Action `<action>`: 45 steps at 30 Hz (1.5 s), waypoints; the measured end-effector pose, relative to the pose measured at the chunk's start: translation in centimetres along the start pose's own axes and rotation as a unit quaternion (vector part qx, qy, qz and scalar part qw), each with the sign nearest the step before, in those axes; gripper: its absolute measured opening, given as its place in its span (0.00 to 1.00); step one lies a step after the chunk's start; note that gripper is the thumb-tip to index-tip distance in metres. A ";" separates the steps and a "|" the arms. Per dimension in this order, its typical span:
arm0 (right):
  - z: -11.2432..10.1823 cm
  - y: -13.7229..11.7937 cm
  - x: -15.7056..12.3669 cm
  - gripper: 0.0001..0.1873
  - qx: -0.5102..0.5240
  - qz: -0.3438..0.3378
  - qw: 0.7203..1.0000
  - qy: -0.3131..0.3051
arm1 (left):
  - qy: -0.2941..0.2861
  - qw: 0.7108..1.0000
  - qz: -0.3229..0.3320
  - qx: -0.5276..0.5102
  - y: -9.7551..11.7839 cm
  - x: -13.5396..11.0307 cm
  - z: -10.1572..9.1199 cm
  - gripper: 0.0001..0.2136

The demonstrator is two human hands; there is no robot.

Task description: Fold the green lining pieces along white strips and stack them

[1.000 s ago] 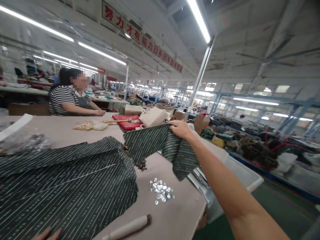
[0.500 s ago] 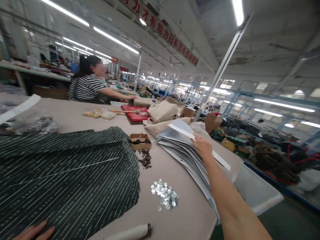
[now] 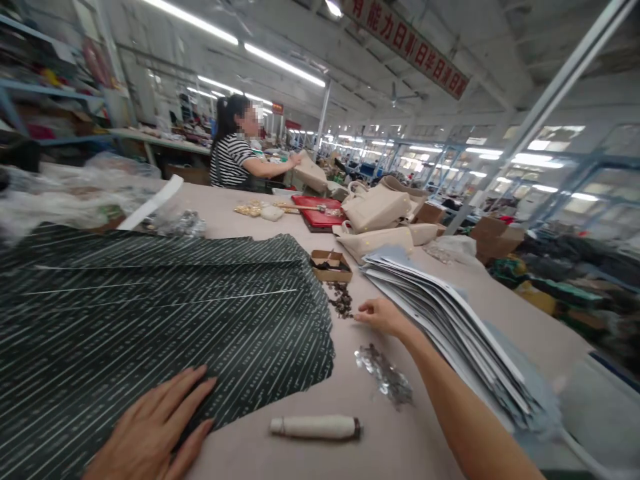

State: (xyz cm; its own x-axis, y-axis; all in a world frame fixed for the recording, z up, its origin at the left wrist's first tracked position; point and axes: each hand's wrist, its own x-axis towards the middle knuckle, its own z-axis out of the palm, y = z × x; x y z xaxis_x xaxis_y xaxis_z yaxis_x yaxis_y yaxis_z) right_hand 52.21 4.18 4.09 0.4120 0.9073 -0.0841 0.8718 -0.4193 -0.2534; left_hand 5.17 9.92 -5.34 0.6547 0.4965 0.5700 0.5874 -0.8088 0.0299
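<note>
Sheets of dark pinstriped material (image 3: 165, 313) are stacked flat across the near left of the worktable (image 3: 280, 460), their thin white lines running lengthwise and their right edge cut to a rounded corner. The left hand (image 3: 150, 433) is laid palm down on the near edge of this stack, fingers released and spread flat, nothing grasped. The right hand (image 3: 383, 315) is held low over the bare tabletop just beyond that rounded corner, fingers curled inward with thumb and forefinger drawn together; whether anything is pinched between them cannot be told. A loose scatter of small dark studs (image 3: 343, 303) lies just beside its fingertips, and a shallow cardboard box (image 3: 330, 265) is set directly behind the studs. To the right of the hand, a fanned stack of thin grey panels (image 3: 450, 327) is piled along the table's edge. A blurred heap of small shiny silver discs (image 3: 385, 377) lies under the forearm, and a smooth white cylindrical handle (image 3: 315, 427) with a dark end is laid on its side near the front. Further back, 2 soft beige handbags (image 3: 375, 210) are seen beside a flat red mat (image 3: 320, 212), and a seated person in a striped top (image 3: 235, 160) is handling another beige piece.
</note>
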 end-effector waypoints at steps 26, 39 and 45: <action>2.8 -5.0 -11.8 0.25 0.302 0.043 0.949 0.085 | -0.135 0.965 -0.223 -0.002 -8.0 6.9 -6.1 0.07; 5.3 -13.0 -18.4 0.22 0.493 0.000 0.870 0.033 | -0.370 0.814 -0.324 -0.308 -11.1 3.0 -17.0 0.23; 6.6 -20.2 -21.8 0.13 0.558 -0.076 0.823 -0.075 | -0.439 0.705 -0.354 -0.430 -7.0 -1.2 -16.0 0.22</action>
State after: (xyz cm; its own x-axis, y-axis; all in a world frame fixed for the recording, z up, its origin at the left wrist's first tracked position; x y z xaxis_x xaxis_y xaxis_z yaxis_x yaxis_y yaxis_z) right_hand 23.85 -6.95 4.69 0.2103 0.9754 -0.0669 0.0887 -0.0871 -0.9922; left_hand -7.34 9.99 6.96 0.6064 0.5708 -0.5537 0.6559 0.0347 0.7541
